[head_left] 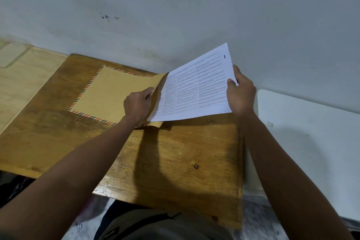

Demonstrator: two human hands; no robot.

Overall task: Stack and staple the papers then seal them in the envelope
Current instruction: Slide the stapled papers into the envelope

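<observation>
Brown envelope [101, 91] with striped border, flat on the wooden desk [175, 161]. Left hand [137, 103] — grip pinching the envelope's raised open edge. Right hand [240, 93] — grip closed on the far edge of the printed papers [196, 87], held tilted, near edge at the envelope mouth. Small dark mark, possibly a staple, at the sheets' upper corner.
</observation>
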